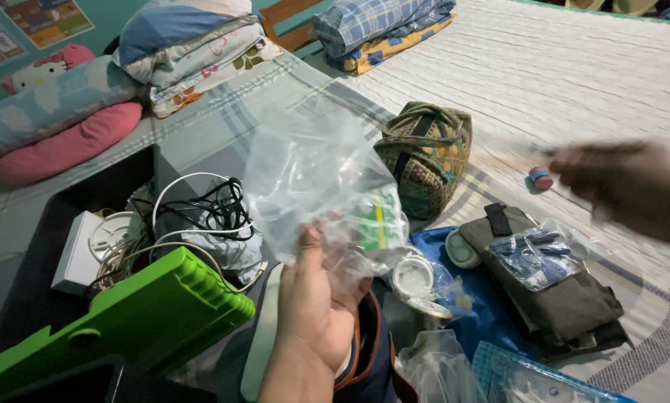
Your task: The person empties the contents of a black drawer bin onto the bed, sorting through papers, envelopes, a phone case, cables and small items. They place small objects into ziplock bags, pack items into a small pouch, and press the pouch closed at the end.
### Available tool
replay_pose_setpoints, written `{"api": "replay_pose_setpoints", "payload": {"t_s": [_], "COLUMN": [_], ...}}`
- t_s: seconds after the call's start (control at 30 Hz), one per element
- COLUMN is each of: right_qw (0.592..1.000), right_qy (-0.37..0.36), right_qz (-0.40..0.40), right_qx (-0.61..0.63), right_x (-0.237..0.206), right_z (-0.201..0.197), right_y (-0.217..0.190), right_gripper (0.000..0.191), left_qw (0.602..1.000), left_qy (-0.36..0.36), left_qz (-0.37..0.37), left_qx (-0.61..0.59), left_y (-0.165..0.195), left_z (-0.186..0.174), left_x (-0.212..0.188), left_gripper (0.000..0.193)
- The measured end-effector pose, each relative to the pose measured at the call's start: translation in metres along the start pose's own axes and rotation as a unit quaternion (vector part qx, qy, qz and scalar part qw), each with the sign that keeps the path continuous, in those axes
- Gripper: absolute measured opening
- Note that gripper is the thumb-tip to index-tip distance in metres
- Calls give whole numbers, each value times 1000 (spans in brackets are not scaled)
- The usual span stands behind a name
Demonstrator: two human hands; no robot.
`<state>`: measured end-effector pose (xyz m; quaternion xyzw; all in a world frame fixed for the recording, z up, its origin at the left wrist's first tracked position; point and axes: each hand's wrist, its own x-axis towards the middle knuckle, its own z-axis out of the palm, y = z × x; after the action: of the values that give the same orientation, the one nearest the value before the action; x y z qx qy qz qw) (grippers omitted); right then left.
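Holding: the left hand (316, 298) grips a crumpled clear plastic bag (316, 175) from below, fingers closed on its lower folds, raised over the bed near its near edge.
Bag contents: a small green-and-white packet (379, 220) shows through the plastic; what else is inside is hard to make out.
Right hand: the right hand (626, 186) is badly blurred and cut off at the right border; I cannot tell whether it is wide, narrow or holding anything.
Near it: a small pink-and-blue object (541, 179) lies on the bed (544, 67) just beside that hand; its kind is too blurred to tell.
Dark tray: an open black box (44, 246) at the left holds a white adapter block (77, 254), a round white piece and tangled black and white cables (208, 205).
Green case: a bright green plastic case (133, 321) leans over the box's near corner, cut off at the bottom.
Pouch: a grey folded pouch (566, 298) carries a small clear bag of blue items (536, 257).
Woven bag: a patterned green bag (424, 153) sits behind the raised plastic, partly hidden by it.
Far edge: folded blankets (193, 52) and pillows stack at the head of the bed.
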<state>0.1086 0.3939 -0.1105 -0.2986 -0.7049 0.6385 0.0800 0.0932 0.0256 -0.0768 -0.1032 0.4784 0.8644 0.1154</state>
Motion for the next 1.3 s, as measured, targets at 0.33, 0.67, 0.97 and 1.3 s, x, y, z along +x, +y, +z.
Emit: {"api": "replay_pose_setpoints", "payload": {"t_s": [0.33, 0.67, 0.97, 1.3], "right_qw": [959, 957, 948, 929], "right_qy": [-150, -288, -285, -346], "right_qz": [-11, -34, -21, -36], "right_qx": [-238, 25, 141, 124], "right_x": [-60, -110, -103, -92], "right_z": [78, 82, 85, 67], "right_y": [32, -41, -26, -19], "right_gripper": [42, 48, 52, 55], "left_qw": [997, 985, 977, 984], "left_qy": [-68, -170, -191, -164], "left_qz": [-27, -4, -63, -65], "left_qx": [-32, -17, 68, -7], "left_y": [9, 0, 6, -3], "left_z": [13, 35, 39, 42], "left_x": [-12, -31, -42, -44], "left_gripper": [48, 63, 68, 45]}}
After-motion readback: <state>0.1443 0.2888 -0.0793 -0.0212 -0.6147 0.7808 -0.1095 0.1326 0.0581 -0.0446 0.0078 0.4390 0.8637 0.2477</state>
